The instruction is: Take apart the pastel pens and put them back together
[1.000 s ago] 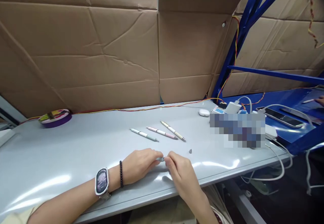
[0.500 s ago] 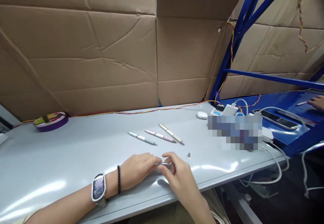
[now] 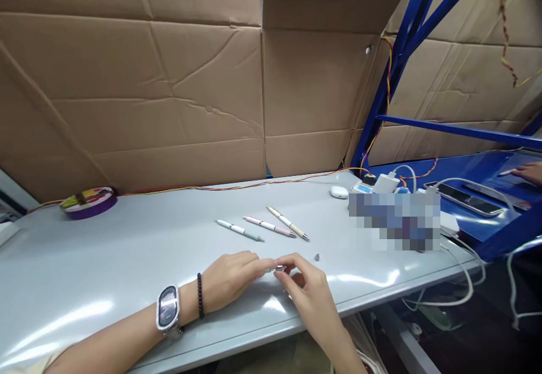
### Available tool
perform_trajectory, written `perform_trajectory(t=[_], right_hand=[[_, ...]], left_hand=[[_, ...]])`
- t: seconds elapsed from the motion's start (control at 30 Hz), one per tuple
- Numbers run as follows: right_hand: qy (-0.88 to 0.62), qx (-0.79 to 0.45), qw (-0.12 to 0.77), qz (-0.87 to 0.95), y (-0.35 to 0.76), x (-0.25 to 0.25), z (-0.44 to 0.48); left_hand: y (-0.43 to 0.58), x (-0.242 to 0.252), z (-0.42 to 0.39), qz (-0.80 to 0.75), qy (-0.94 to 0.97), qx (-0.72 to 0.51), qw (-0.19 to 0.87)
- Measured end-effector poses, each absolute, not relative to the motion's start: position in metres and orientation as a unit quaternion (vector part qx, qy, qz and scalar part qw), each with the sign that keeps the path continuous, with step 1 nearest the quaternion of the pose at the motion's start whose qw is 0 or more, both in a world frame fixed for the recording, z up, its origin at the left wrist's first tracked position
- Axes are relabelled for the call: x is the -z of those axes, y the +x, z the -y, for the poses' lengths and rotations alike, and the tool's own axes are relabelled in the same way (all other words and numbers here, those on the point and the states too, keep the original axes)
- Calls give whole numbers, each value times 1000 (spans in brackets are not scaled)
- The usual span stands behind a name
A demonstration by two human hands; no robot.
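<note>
A slim pen part [image 3: 280,268] sits between the two hands, near the front edge of the worktop [image 3: 127,238]. The left hand [image 3: 235,278] has its fingers curled over the left end, hiding most of it; the right hand [image 3: 307,284] pinches the silvery right end between thumb and forefinger. Whether the part touches the surface below, I cannot tell.

It should handle as something light and stiff — hard plastic and metal, by its look — and rather slick at the shiny end, so a fingertip pinch around the barrel seems the surest hold (the thin end looks the easier one to bend or lose grip of). Its long axis runs left to right, nearly level, silvery end to the right; which end writes is too small to make out.

Beyond the hands lie a green-and-white pen [image 3: 240,230], a pink-and-white pen [image 3: 270,227] and a cream-and-white pen [image 3: 288,224], all slanting with tips toward the near right. A small grey cone [image 3: 317,257] rests alone just beyond the right hand.
</note>
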State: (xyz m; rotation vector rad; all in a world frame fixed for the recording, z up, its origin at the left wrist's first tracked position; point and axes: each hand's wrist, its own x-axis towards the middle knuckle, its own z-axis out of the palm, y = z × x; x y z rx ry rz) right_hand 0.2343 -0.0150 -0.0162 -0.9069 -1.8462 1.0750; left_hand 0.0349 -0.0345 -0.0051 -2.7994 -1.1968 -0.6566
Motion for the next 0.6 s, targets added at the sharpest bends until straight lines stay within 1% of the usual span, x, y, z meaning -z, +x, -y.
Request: perform_trajectory(t=[0.2, 0.4, 0.5, 0.6], right_hand=[[-361, -416, 412, 726, 234, 16, 17], [-360, -396, 473, 700, 235, 21, 20], [-383, -387, 517, 660, 239, 22, 20], [-405, -323, 526, 675, 244, 22, 16]], left_hand=[[36, 4, 36, 380, -902, 203, 34], [37, 1, 36, 375, -897, 230, 39], [35, 0, 35, 366, -901, 227, 48], [32, -1, 33, 380, -898, 214, 49]])
